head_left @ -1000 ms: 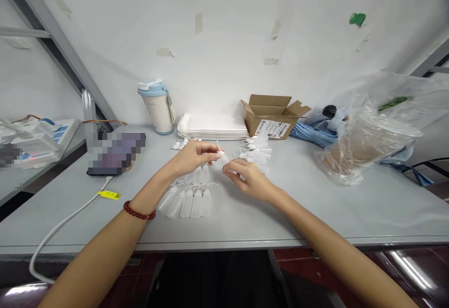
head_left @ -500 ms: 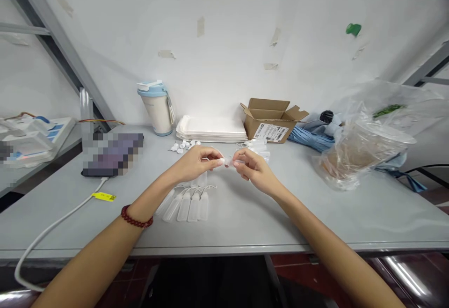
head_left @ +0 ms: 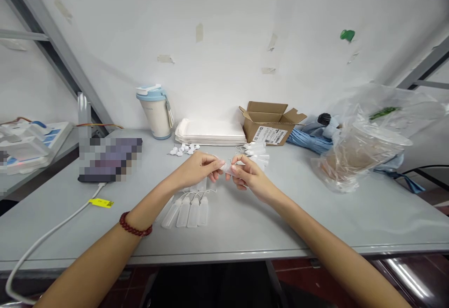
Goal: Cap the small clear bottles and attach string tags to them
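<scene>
In the head view, my right grip has come up level with my left grip, and the small translucent bottle between them now lies more sideways; a second ago its thin stem stuck up past my left fingers. Both grips are pinched down on that one bottle, so they bear on it together, though my fingers hide its neck and I can't tell how that sits.

The tightest side is near-left: the row of stemmed bottles lies just nearer to me than my left grip. Beyond that grip are the white caps; beyond my right, the capped bottles, then the carton. Rightward, grey desk runs from my right grip to the bagged tub. Toward me, it runs to the front edge, well apart from both grips.
</scene>
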Demonstrator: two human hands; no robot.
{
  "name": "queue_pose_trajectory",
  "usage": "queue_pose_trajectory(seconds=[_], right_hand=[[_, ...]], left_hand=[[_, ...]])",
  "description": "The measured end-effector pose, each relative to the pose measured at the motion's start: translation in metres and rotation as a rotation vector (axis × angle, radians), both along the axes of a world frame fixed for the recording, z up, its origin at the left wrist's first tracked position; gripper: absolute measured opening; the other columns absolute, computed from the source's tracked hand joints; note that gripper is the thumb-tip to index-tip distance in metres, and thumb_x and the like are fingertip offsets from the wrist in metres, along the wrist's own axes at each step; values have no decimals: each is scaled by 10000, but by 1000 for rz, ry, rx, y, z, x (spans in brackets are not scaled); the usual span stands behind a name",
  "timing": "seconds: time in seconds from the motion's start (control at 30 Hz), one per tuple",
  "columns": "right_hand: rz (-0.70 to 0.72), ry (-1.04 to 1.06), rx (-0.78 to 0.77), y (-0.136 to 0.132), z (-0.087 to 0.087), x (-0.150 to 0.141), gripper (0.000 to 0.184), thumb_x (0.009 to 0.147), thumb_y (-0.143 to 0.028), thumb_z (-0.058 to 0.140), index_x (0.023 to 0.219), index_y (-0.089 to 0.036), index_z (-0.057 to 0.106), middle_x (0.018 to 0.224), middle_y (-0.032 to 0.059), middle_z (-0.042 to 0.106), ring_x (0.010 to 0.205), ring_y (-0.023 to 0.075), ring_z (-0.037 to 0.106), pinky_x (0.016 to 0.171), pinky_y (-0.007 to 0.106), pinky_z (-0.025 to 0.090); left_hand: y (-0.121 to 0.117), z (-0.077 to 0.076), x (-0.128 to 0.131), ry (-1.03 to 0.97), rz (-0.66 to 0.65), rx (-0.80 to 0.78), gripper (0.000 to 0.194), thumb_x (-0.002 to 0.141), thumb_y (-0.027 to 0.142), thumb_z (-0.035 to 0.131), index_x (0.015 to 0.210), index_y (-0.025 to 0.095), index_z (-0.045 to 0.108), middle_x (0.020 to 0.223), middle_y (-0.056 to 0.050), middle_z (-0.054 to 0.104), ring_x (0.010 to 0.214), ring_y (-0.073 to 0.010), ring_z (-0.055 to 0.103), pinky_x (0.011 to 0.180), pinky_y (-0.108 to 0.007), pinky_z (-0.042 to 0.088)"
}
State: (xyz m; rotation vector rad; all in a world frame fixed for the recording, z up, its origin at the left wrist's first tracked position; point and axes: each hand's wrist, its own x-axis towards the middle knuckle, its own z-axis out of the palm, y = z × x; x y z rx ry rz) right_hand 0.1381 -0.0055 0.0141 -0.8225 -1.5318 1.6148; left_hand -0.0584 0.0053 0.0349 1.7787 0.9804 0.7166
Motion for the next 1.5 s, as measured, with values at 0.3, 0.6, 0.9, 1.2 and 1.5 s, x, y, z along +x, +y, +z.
queue_pose_trajectory(seconds=[0.3,0.6,0.9,1.2,1.5], right_hand=[[-11,-25,-15,-2,3,1,294,821,-475,561,866,-236,395,642,-47,552,448,58,271,433,201,215],[-13,-38,-13,0,3,1,296,822,-482,555,859,-237,393,634,-49,552,442,57,272,432,198,210],[-14,-66,-28,2,1,1,297,816,-476,560,844,-227,400,603,-57,535,435,51,260,429,197,197],[-37,-93,6,0,4,1,301,824,-493,534,860,-230,393,593,-53,558,420,55,273,419,200,217],[-344,-350,507,8,-6,5,253,827,-418,554,889,-173,566,688,-8,501,630,116,452,571,245,383]], left_hand=[[-6,8,1,41,-8,108,267,806,417,580,801,168,675,719,-23,649,610,-123,559,589,-239,459],[-2,1,2,30,51,33,381,806,494,540,678,149,637,689,-36,619,565,-125,550,523,-244,476],[-6,4,3,28,42,77,288,752,443,630,808,167,688,771,-34,670,594,-129,570,601,-266,480],[-7,7,2,61,15,28,289,770,429,612,806,150,676,703,-18,624,564,-118,555,563,-249,456],[-3,5,3,10,100,3,338,796,447,580,667,137,624,663,-12,605,538,-91,517,522,-216,431]])
